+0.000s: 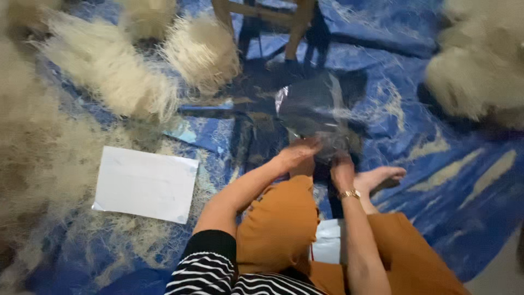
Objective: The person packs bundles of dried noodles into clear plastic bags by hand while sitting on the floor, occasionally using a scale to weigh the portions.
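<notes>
Left hand (297, 153) and right hand (341, 166) meet at a clear plastic bag (319, 112) lying on the blue tarp (436, 164) ahead of the knees. Both hands touch the bag's near edge; the blur hides whether either hand is clenched on it. A white sheet (146, 184) lies to the left, well apart. Pale fibre bundles (109, 71) surround the tarp.

Both hands (319, 158) grip a clear plastic bag (319, 109) over a blue tarp (436, 158).
</notes>
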